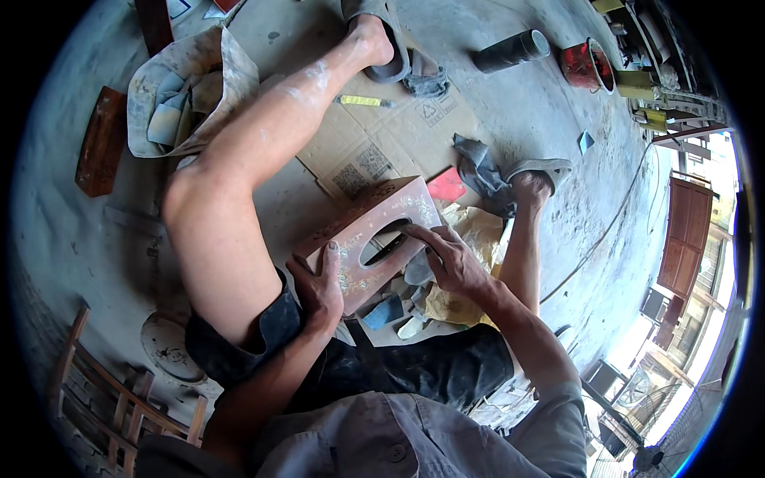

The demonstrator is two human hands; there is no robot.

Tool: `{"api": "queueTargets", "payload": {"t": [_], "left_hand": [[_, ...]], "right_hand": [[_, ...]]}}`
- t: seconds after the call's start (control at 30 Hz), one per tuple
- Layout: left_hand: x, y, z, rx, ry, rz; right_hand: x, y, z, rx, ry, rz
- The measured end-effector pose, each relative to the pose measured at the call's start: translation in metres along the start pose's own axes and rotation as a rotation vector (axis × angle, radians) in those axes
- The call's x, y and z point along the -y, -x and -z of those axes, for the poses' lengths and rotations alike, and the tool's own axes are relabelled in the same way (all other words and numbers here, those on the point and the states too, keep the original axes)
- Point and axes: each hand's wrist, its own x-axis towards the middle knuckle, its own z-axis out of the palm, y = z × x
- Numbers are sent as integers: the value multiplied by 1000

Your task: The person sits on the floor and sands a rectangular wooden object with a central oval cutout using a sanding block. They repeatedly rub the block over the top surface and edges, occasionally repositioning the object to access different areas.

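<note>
A wooden tissue box (pixel 374 280) with an oval opening and pale floral inlay rests tilted between my legs. Its face is dusty pinkish brown, and the side away from me is darker. My left hand (pixel 320 288) clamps the box's left end, thumb on the face and fingers round the edge. At the right end of the oval opening, my right hand (pixel 454 259) presses bent fingers against the rim, the index finger reaching over the edge. Whatever those fingers pinch is too small and hidden to name.
Flattened cardboard (pixel 378 147) lies beyond the box, with a red sandpaper piece (pixel 447 185) and a dark rag (pixel 482 171) nearby. Scraps of paper (pixel 384 311) lie below the box. A sack (pixel 231 88) stands left, a dark cylinder (pixel 512 51) and red bucket (pixel 587 65) far right.
</note>
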Motion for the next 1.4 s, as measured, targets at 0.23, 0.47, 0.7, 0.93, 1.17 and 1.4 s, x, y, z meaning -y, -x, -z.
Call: {"api": "queueTargets", "payload": {"t": [0.23,0.47,0.7,0.93,1.17,1.4], "left_hand": [[4,-2,1,6,-47,0],[4,0,-2,-18,17,-3],[13,-5,-3,-21,9,-18],[4,-4,-3,-18,-36,8],[3,-4,-1,5,-24,5],[20,-7,-2,-40,-63,-35]], "right_hand": [[-19,-17,17,114,296,270],[7,-11,-6,131,73,255],[43,-1,-26,96,-65,200],[4,11,-32,67,237,191],[-31,-14,5,-16,255,336],[10,2,-39,-373,288,-32]]}}
